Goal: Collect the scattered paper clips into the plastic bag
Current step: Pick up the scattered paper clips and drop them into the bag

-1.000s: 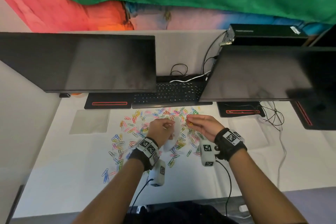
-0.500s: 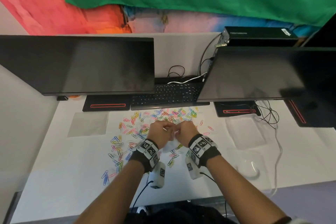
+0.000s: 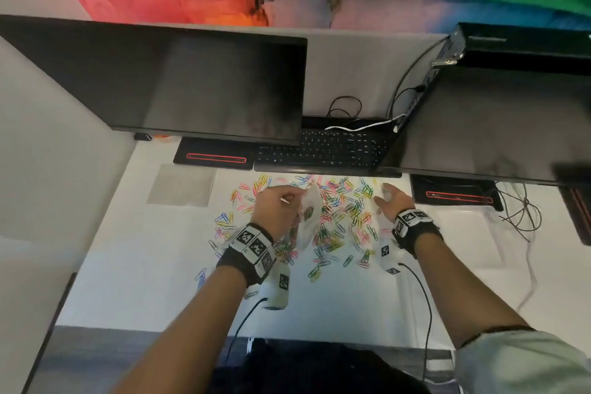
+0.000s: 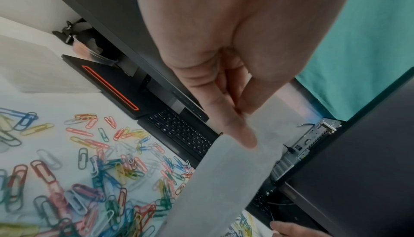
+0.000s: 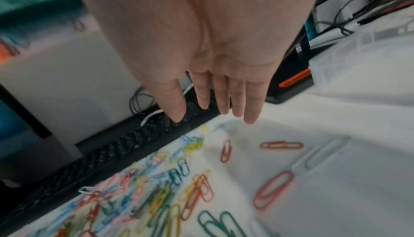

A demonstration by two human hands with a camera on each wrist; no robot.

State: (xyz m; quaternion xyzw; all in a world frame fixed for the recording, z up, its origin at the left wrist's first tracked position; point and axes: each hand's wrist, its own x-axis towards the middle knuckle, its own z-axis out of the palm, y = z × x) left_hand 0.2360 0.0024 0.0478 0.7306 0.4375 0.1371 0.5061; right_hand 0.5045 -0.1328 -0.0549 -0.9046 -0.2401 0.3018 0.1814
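Note:
Many coloured paper clips [image 3: 339,211] lie scattered on the white desk, in front of the keyboard. My left hand [image 3: 281,201] hovers over the left part of the heap and pinches the top edge of a translucent plastic bag [image 3: 308,222], which hangs down over the clips. The left wrist view shows thumb and fingers [image 4: 237,116] pinched on the bag [image 4: 224,178], with clips [image 4: 100,170] below. My right hand [image 3: 388,198] is at the right edge of the heap, apart from the bag. Its fingers [image 5: 224,99] are straight and hold nothing, above clips [image 5: 156,196].
A black keyboard [image 3: 326,150] sits just behind the clips, under two dark monitors [image 3: 179,86] [image 3: 499,125]. Monitor bases with red stripes [image 3: 214,157] [image 3: 457,197] flank it. Loose cables [image 3: 521,214] lie at the right. Flat clear sheets lie at left [image 3: 180,185] and right [image 3: 463,233].
Half a second ago both hands met at the bag. The right hand has since moved right, away from the bag, and spread its fingers. The left hand keeps its hold.

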